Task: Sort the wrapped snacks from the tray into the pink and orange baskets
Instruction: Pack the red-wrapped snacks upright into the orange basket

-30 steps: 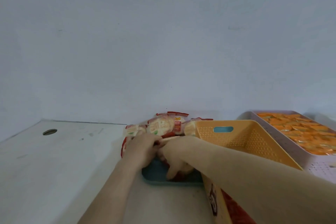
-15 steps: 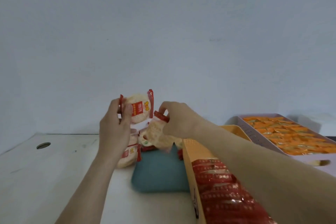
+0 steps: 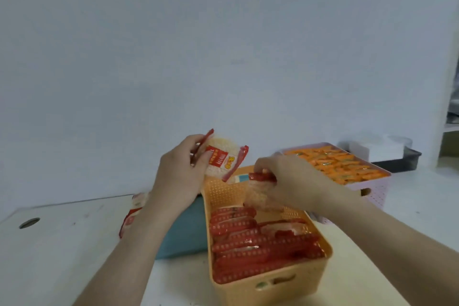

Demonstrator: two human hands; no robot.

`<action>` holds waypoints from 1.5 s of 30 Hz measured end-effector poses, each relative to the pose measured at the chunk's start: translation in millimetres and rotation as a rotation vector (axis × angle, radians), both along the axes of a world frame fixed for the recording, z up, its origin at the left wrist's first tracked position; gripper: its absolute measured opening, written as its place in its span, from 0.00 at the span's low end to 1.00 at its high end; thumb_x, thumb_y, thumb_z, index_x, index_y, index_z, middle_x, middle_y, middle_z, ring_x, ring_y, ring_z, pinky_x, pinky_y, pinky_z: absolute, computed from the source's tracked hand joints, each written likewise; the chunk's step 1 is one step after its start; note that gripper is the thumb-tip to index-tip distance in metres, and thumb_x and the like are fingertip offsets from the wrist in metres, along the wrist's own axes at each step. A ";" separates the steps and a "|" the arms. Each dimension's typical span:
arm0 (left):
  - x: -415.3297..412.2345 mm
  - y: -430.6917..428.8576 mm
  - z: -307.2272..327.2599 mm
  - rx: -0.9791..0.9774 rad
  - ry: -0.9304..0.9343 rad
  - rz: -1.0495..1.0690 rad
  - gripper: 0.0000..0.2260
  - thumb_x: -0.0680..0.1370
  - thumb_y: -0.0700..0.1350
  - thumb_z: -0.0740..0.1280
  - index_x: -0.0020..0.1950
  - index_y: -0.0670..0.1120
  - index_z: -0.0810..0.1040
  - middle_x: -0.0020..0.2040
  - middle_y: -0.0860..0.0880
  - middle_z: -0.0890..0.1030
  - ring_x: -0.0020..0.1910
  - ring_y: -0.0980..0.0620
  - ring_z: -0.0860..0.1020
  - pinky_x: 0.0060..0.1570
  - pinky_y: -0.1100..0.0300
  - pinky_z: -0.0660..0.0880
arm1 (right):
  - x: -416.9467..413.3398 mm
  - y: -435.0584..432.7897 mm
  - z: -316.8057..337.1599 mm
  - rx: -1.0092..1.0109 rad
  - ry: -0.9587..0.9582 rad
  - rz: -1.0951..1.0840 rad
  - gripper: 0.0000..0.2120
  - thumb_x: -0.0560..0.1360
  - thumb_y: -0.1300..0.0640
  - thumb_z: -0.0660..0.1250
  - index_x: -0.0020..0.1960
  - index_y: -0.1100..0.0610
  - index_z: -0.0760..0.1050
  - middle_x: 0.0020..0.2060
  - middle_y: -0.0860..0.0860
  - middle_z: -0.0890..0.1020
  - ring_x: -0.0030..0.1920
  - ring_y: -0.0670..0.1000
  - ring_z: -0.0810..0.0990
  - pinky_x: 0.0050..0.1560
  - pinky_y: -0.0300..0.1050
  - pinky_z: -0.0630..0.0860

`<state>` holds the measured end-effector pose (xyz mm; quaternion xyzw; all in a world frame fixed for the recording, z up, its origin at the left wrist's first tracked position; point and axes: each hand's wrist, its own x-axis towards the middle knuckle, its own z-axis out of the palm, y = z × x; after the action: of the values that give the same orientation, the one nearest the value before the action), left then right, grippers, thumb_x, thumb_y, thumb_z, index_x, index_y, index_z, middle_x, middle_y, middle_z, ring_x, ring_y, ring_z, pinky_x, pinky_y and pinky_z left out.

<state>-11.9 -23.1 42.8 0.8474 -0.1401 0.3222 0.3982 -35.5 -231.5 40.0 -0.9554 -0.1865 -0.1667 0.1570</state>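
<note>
My left hand point(image 3: 177, 176) holds a round rice cracker in a red-edged wrapper point(image 3: 222, 156) up in the air above the far end of the orange basket point(image 3: 273, 288). My right hand point(image 3: 293, 181) grips another red-wrapped cracker point(image 3: 260, 191) and lowers it inside the far part of the orange basket, which is packed with red-wrapped crackers point(image 3: 255, 243) standing on edge. The blue tray point(image 3: 183, 231) lies left of the basket, partly hidden by my left arm. The pink basket point(image 3: 372, 189) at the right holds orange-wrapped snacks point(image 3: 337, 161).
More red-wrapped crackers point(image 3: 133, 211) lie on the white table point(image 3: 62, 243) at the tray's left side. A round cable hole point(image 3: 29, 222) sits far left. A dark tray with white items point(image 3: 387, 154) stands behind the pink basket. A plain wall rises close behind.
Both hands lifted crackers off the tray and moved right. The right hand has come down into the orange basket. The view tilted down, showing more of the basket.
</note>
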 end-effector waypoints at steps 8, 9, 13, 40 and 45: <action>-1.2 -41.6 -5.7 0.306 0.084 -0.113 0.12 0.79 0.44 0.66 0.62 0.54 0.78 0.55 0.54 0.80 0.53 0.58 0.76 0.53 0.64 0.70 | -6.0 -9.1 -7.7 -0.033 -0.088 0.041 0.13 0.76 0.50 0.62 0.60 0.48 0.75 0.37 0.44 0.71 0.45 0.52 0.78 0.39 0.43 0.67; -0.5 -42.9 -6.8 0.335 0.105 -0.118 0.12 0.80 0.43 0.65 0.62 0.54 0.78 0.56 0.54 0.80 0.52 0.58 0.76 0.54 0.64 0.69 | -6.2 -9.7 -8.8 -0.029 -0.088 0.044 0.14 0.76 0.49 0.62 0.61 0.47 0.75 0.37 0.45 0.72 0.47 0.53 0.78 0.39 0.43 0.67; 3.3 -47.5 -9.9 0.455 0.214 -0.144 0.14 0.80 0.40 0.64 0.61 0.55 0.80 0.55 0.55 0.81 0.54 0.56 0.77 0.52 0.64 0.69 | -8.2 -12.8 -11.5 -0.095 -0.098 0.091 0.11 0.76 0.50 0.62 0.57 0.48 0.75 0.33 0.43 0.68 0.43 0.50 0.74 0.38 0.44 0.64; -2.2 -30.0 -38.1 0.916 0.347 -0.107 0.23 0.79 0.63 0.55 0.72 0.56 0.69 0.65 0.53 0.78 0.62 0.51 0.77 0.60 0.51 0.74 | 8.6 -7.4 -36.7 -0.368 0.113 0.021 0.12 0.80 0.57 0.54 0.59 0.50 0.72 0.53 0.48 0.81 0.56 0.54 0.77 0.49 0.55 0.60; -6.3 -20.4 -54.8 1.004 0.269 -0.072 0.23 0.79 0.67 0.47 0.57 0.58 0.76 0.50 0.55 0.82 0.50 0.52 0.79 0.53 0.52 0.70 | -0.4 -6.8 -33.7 -0.284 0.396 0.052 0.17 0.80 0.40 0.52 0.62 0.49 0.65 0.62 0.47 0.76 0.62 0.54 0.73 0.60 0.61 0.61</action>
<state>-18.2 -43.5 -12.0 0.9626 -0.2538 0.0896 -0.0319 -35.9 -238.3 6.3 -0.9768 -0.1981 0.0557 0.0589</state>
